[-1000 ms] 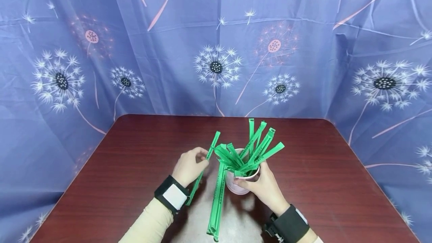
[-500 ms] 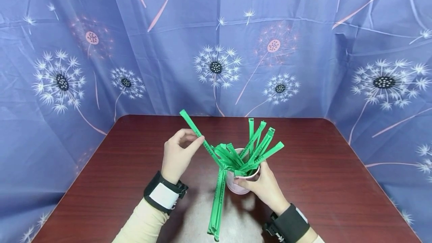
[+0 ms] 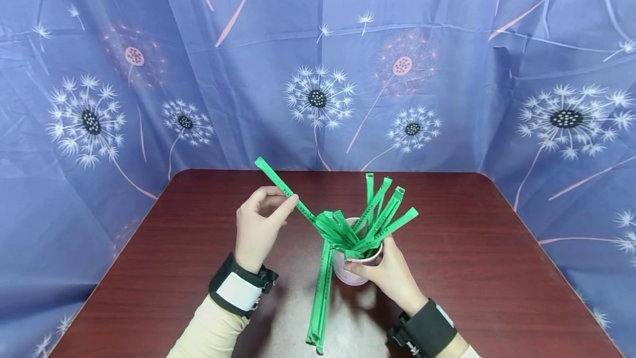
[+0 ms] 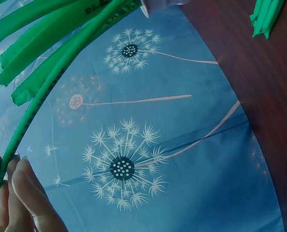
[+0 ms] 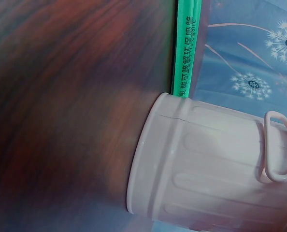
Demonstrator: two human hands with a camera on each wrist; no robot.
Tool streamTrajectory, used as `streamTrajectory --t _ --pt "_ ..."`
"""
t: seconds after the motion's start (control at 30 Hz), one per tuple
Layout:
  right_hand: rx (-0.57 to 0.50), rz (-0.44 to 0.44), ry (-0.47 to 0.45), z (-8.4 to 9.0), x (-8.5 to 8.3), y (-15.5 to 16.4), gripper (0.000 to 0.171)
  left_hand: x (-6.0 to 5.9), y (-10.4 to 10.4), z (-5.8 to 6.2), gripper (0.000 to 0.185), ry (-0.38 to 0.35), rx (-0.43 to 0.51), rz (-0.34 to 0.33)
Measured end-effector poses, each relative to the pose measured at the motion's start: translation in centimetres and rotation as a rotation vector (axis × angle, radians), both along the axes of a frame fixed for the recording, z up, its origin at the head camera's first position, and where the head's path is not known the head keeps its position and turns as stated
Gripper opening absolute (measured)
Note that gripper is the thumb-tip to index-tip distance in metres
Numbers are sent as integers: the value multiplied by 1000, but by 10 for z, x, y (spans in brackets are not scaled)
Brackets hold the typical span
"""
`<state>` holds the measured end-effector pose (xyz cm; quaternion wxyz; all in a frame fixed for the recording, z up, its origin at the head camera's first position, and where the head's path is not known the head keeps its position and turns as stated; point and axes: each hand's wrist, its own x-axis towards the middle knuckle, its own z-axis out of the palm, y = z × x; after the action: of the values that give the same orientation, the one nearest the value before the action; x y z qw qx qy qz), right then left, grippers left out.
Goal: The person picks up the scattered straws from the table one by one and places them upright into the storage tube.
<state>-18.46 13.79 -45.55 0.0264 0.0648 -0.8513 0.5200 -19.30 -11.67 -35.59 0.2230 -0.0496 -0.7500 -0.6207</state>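
Observation:
In the head view, my left hand (image 3: 255,228) pinches a green paper-wrapped straw (image 3: 274,175) between thumb and fingers. It slants down to the right, and its lower end is hidden behind the other wrapped straws (image 3: 382,225) fanning out of a pale pink bucket-shaped cup (image 3: 350,275). My right hand (image 3: 395,280) grips this cup by its right side near the rim. Close up in the right wrist view, the cup (image 5: 221,159) shows ribbed walls and a small loop handle (image 5: 276,176). The left wrist view shows my fingertips (image 4: 30,186) around the held straw (image 4: 37,101).
Several more wrapped straws (image 3: 320,297) lie on the dark red wooden table (image 3: 199,225), just left of the cup and pointing toward the front. A blue curtain (image 3: 238,98) with dandelion prints hangs behind the table and along its sides.
My left hand has lifted the straw off the table's left part, moved up and left, and tipped it so its lower end meets the cup's bunch. My right hand stays on the cup.

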Motion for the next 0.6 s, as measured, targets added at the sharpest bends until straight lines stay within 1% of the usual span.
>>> streamTrajectory --t 0.23,0.37,0.47,0.6 --pt "-26 14 -10 0 1 0 84 3 0 2 14 51 31 24" --pt "-32 17 0 1 0 0 85 4 3 0 13 48 37 -12" --pt "-26 17 4 0 0 0 86 3 7 -4 12 36 -14 -50" --pt "-32 28 5 -1 -1 1 88 0 15 -16 11 39 -165 -64"
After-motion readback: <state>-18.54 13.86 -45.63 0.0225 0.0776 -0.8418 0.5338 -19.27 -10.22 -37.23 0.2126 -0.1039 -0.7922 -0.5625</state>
